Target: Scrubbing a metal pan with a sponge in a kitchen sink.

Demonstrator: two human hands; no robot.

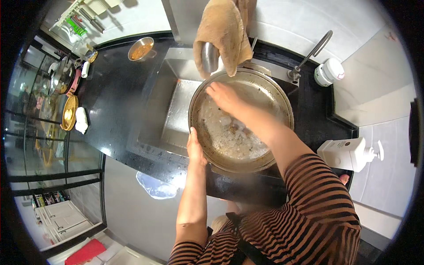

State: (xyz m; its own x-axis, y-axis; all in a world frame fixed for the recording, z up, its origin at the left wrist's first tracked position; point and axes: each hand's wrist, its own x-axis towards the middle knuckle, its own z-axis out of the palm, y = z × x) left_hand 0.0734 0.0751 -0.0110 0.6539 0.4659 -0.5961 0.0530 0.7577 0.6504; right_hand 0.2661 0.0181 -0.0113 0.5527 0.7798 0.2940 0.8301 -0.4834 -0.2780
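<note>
A large round metal pan is tilted over the stainless steel sink, with cloudy wet residue and dark specks on its inner surface. My left hand grips its left rim, thumb up along the outside edge. Inside the pan, my right hand presses its bent fingers against the upper left of the surface. Whether something lies under those fingers is hidden. Just above the pan's far rim hangs a tan cloth, draped over a metal faucet spout.
A metal bowl of orange-brown food stands on the black countertop. Farther left are a wicker basket and a white cloth. At right are a slim curved tap, a white jar and a white pump bottle.
</note>
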